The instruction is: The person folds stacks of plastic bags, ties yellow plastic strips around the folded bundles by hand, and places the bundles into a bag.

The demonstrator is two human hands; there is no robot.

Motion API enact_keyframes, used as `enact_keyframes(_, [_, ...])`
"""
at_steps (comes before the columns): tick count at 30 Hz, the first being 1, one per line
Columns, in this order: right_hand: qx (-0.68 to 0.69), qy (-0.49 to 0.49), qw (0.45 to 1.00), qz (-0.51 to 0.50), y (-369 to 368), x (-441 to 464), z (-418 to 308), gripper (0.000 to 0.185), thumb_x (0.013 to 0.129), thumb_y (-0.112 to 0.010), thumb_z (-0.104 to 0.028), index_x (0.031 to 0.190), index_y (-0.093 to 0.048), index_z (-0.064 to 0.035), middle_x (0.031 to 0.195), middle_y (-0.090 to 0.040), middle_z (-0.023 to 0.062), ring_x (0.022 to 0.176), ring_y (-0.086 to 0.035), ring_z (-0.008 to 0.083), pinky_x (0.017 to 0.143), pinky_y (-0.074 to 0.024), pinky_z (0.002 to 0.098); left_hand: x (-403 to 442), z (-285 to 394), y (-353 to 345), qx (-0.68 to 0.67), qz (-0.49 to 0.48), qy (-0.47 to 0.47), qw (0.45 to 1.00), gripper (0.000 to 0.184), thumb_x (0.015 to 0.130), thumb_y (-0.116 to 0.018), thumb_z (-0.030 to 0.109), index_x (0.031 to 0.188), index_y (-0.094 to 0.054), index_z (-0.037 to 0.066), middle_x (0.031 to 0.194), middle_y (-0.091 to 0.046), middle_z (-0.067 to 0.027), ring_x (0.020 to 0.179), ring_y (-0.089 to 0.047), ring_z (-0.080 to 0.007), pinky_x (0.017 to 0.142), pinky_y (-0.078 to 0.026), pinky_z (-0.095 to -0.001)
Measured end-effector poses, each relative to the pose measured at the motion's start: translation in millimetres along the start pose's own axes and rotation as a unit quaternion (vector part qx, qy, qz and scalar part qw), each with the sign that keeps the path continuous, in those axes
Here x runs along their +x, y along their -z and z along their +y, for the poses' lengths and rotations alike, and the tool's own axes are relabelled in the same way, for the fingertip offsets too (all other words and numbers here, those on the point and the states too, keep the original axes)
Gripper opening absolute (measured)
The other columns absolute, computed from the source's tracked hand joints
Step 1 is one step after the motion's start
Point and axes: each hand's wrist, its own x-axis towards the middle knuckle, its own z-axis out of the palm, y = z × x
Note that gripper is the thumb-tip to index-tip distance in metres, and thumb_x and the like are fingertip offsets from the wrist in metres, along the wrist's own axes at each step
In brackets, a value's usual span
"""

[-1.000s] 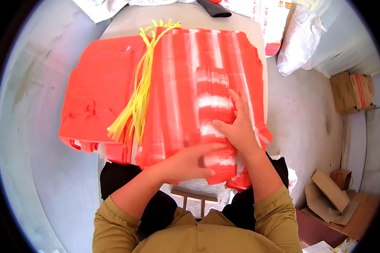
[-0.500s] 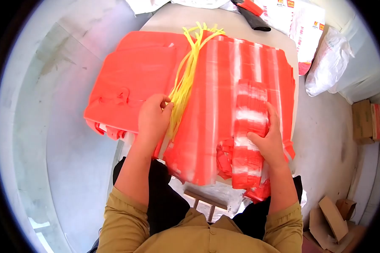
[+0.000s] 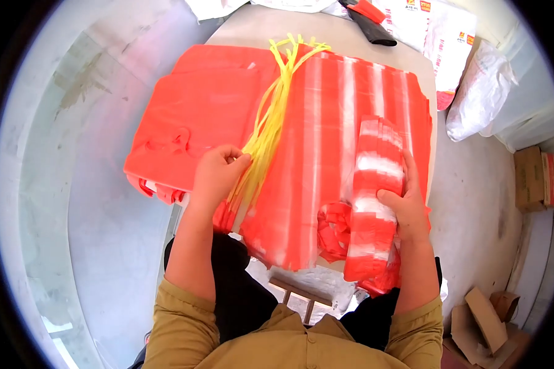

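Observation:
My right hand (image 3: 406, 200) is wrapped round a folded bundle of red and white striped plastic bags (image 3: 372, 209), thumb on top and fingers along the far side. Beneath the bundle lies a wide, flat stack of the same striped plastic (image 3: 314, 147). A bunch of thin yellow strips (image 3: 268, 123) runs down the left part of that stack. At its left edge my left hand (image 3: 220, 172) has thumb and forefinger pinched together on the strips; how many it holds is hidden. A crumpled red roll (image 3: 334, 229) sits just left of the bundle.
A pile of plain red bags (image 3: 197, 117) covers the left of the table (image 3: 252, 27). Printed white sacks (image 3: 449, 49) and a black and red piece (image 3: 372, 27) are at the back right. Cardboard boxes (image 3: 532, 178) stand on the floor at right. A wooden stool (image 3: 298, 292) shows below.
The bundle in my right hand has shifted a little to the right and tilted. My left hand has slid slightly down and left along the yellow strips, spreading their lower ends leftward.

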Motion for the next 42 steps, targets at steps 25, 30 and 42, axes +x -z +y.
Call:
enact_keyframes(25, [-0.087,-0.073,0.989,-0.099,8,-25,-3,0.087,0.100,-0.067,-0.017,0.170,-0.016,-0.0095,0.131,-0.065,0.0197,0.093,-0.065,0.0172,0.080,-0.0561,0.0330,-83,55,-164,-0.556,-0.521,0.220,0.609,0.047,0.104,-0.063,0.032,0.135,-0.059,-0.004,0.102,-0.072,-0.0217,0.081,-0.075,-0.0278,0.066,-0.061,-0.0341])
enact_keyframes(30, [-0.203,-0.093,0.952,-0.211,19,-35,-14,0.089,0.097,-0.072,-0.010,0.170,-0.020,-0.0097,0.106,-0.066,0.0073,0.090,-0.059,0.0116,0.083,-0.0507,0.0286,-77,42,-161,-0.565,-0.546,0.221,0.578,0.052,0.105,-0.061,0.036,0.135,-0.058,-0.006,0.103,-0.071,-0.0257,0.082,-0.075,-0.0315,0.068,-0.062,-0.0354])
enact_keyframes(42, [-0.271,-0.075,0.937,-0.207,18,-36,-24,0.088,0.085,-0.072,0.000,0.164,-0.035,-0.0089,0.089,-0.064,0.0015,0.082,-0.059,0.0090,0.076,-0.0478,0.0254,-88,-9,-152,-0.584,-0.611,0.210,0.492,0.064,0.105,-0.055,0.044,0.134,-0.054,-0.013,0.106,-0.068,-0.0353,0.086,-0.076,-0.0402,0.072,-0.064,-0.0385])
